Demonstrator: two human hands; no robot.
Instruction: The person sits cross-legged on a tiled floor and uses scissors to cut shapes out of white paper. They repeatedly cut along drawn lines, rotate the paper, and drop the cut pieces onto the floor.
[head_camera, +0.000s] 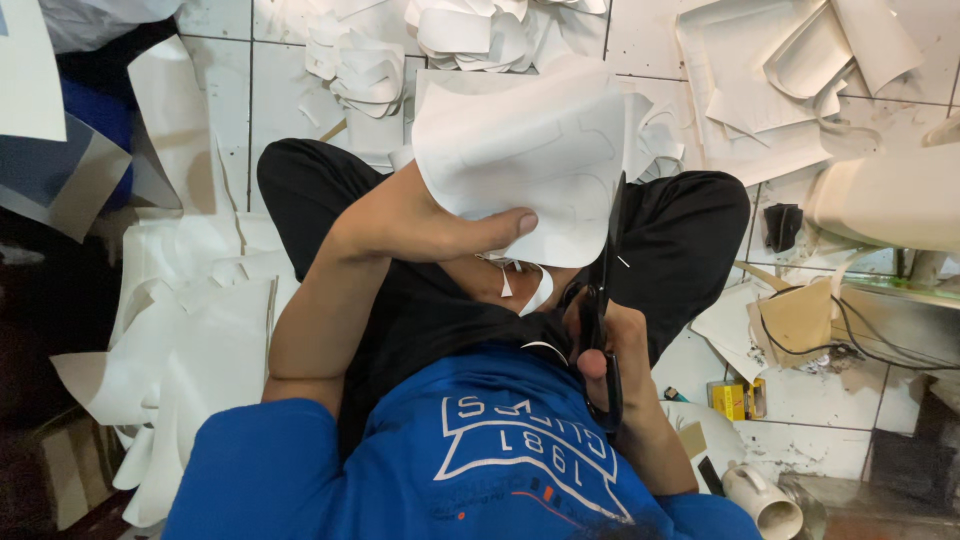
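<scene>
While a white paper sheet (520, 150) is pinched at its lower edge by the left hand (440, 225) above the lap, black scissors (603, 300) are gripped in the right hand (610, 350). Being thin and floppy, it is best held beside the cut.

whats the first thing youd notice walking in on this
At centre, the left hand holds up a white sheet marked with faint outlines, while the right hand works black scissors along the sheet's right edge. All around the seated person, white offcuts lie heaped on the tiled floor, thickest at the left and along the top.
</scene>
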